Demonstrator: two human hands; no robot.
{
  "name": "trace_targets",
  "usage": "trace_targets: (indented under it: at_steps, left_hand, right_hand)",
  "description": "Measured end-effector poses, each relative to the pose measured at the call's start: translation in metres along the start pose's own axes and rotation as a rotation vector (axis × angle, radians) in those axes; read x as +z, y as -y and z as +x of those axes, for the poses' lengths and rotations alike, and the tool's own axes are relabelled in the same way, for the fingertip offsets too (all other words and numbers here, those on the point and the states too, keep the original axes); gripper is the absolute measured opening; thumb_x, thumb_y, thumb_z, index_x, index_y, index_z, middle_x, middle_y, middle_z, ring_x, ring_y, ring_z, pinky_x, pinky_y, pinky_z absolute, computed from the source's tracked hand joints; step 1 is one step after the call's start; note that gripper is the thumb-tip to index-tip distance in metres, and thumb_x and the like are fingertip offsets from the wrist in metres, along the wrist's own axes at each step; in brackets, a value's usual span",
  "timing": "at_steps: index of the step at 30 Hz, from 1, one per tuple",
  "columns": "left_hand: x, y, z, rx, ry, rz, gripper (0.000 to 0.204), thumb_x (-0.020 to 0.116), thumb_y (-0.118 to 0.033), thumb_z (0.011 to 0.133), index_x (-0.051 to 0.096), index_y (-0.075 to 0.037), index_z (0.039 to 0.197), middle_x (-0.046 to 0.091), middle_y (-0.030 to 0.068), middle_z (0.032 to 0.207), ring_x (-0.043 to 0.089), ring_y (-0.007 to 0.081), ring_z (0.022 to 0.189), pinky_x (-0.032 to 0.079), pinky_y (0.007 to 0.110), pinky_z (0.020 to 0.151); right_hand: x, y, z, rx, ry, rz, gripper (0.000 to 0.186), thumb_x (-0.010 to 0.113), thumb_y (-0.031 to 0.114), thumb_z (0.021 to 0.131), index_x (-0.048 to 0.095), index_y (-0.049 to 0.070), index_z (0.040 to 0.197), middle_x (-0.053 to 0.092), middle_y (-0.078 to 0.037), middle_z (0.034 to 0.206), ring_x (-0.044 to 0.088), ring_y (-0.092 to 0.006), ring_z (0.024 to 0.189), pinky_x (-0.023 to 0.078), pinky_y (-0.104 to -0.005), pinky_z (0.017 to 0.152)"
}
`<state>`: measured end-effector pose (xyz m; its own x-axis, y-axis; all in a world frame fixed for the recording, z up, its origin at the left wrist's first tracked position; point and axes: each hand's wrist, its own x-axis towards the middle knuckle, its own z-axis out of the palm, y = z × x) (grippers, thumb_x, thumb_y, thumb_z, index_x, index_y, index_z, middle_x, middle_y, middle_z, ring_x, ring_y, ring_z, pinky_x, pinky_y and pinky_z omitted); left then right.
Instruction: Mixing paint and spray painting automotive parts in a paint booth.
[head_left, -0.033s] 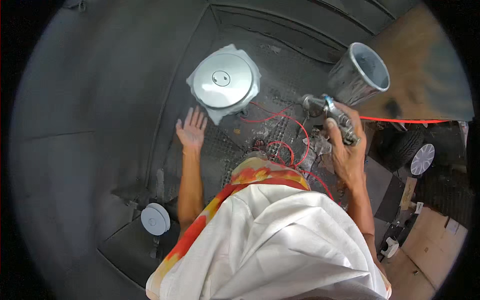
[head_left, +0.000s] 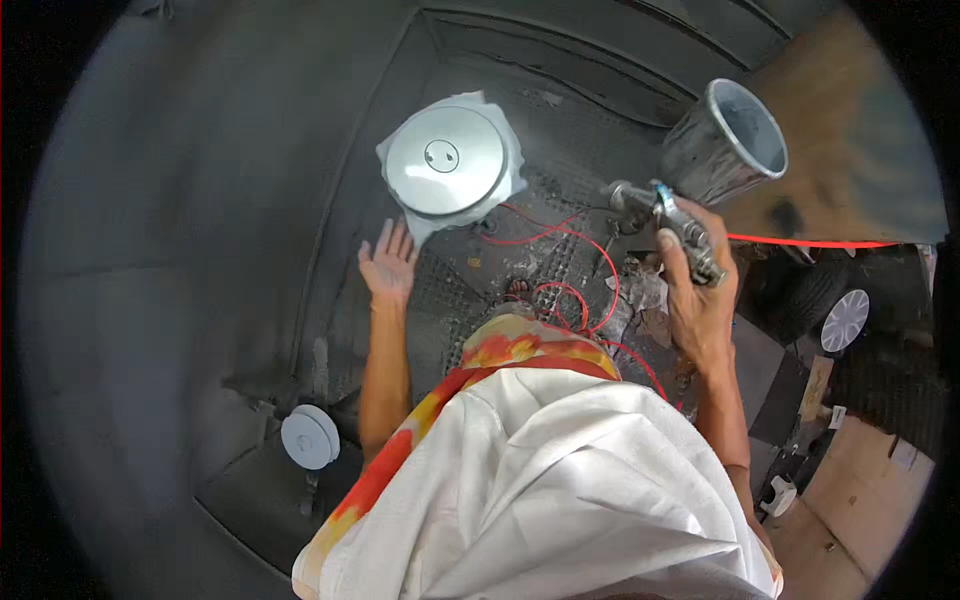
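In my right hand [head_left: 705, 320] is a metal spray gun [head_left: 672, 225], fingers wrapped round its body. An open, paint-smeared silver cup [head_left: 700, 150] sits tilted above the gun and seems joined to it. The nozzle points left, toward a glossy silver round disc [head_left: 445, 185] with a small round centre marking. Under the disc lies a pale sheet [head_left: 512, 165] with ragged corners sticking out past its rim. My left hand [head_left: 390, 270] is palm up with fingers spread, by a lower corner of the sheet; whether the fingertips touch it I cannot tell. It holds nothing.
A thin red hose [head_left: 610, 275] loops over the dark, textured floor [head_left: 430, 310]. A smaller pale grey disc [head_left: 310, 437] stands at lower left. At right are a brown board [head_left: 850, 150], a tire [head_left: 800, 290], a silver wheel cover [head_left: 845, 320] and cardboard [head_left: 870, 480].
The pale sheet under the disc has turned a little clockwise. My right hand, with the spray gun and cup, has shifted slightly right. My left hand has moved slightly right.
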<state>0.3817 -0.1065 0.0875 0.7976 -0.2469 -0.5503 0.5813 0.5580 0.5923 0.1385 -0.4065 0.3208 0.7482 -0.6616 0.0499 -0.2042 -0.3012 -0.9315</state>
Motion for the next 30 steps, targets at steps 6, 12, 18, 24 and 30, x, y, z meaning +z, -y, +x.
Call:
trace_targets:
  at_steps: [6, 12, 18, 24, 30]
  left_hand:
    - [0.002, 0.05, -0.016, -0.129, -0.022, -0.108, 0.072, 0.036, -0.052, 0.095, 0.035, 0.003, 0.143, 0.045, 0.0236, 0.142, 0.041, 0.0388, 0.133, 0.029, 0.053, 0.113]
    - [0.029, 0.08, -0.038, -0.268, 0.082, -0.201, 0.073, 0.036, -0.052, 0.095, 0.03, 0.004, 0.143, 0.045, 0.0243, 0.141, 0.038, 0.0388, 0.135, 0.027, 0.053, 0.114]
    - [0.073, 0.08, -0.058, -0.303, 0.194, -0.331, 0.066, 0.024, -0.045, 0.101, 0.027, 0.007, 0.141, 0.039, 0.0266, 0.145, 0.033, 0.0397, 0.139, 0.023, 0.053, 0.117]
    - [0.088, 0.071, -0.057, -0.255, 0.119, -0.411, 0.065, 0.023, -0.045, 0.101, 0.035, 0.009, 0.136, 0.041, 0.0264, 0.142, 0.031, 0.0381, 0.14, 0.024, 0.052, 0.117]
    - [0.069, 0.047, -0.046, -0.14, -0.04, -0.332, 0.065, 0.026, -0.044, 0.101, 0.034, 0.01, 0.137, 0.035, 0.0246, 0.145, 0.031, 0.0372, 0.139, 0.023, 0.053, 0.117]
  right_hand:
    - [0.002, 0.016, 0.029, -0.17, -0.037, 0.014, 0.028, 0.062, 0.012, 0.095, 0.057, 0.004, 0.121, 0.062, -0.002, 0.09, 0.053, -0.0056, 0.079, 0.045, -0.0219, 0.073]
    - [-0.001, 0.035, 0.013, 0.014, 0.327, 0.169, 0.029, 0.062, 0.015, 0.095, 0.057, 0.003, 0.121, 0.061, -0.001, 0.091, 0.053, -0.0058, 0.077, 0.045, -0.0228, 0.069]
    - [-0.02, 0.016, 0.013, -0.01, 0.261, -0.039, 0.029, 0.062, 0.013, 0.094, 0.058, 0.003, 0.12, 0.062, -0.003, 0.092, 0.055, -0.0074, 0.078, 0.047, -0.0242, 0.071]
    - [-0.031, 0.009, 0.017, -0.107, -0.059, -0.085, 0.027, 0.06, 0.012, 0.095, 0.057, 0.003, 0.121, 0.063, -0.004, 0.096, 0.058, -0.009, 0.084, 0.048, -0.025, 0.077]
    - [-0.02, 0.006, 0.0, 0.006, 0.082, -0.016, 0.029, 0.062, 0.012, 0.094, 0.057, 0.002, 0.12, 0.062, -0.006, 0.099, 0.057, -0.0113, 0.09, 0.047, -0.0274, 0.082]
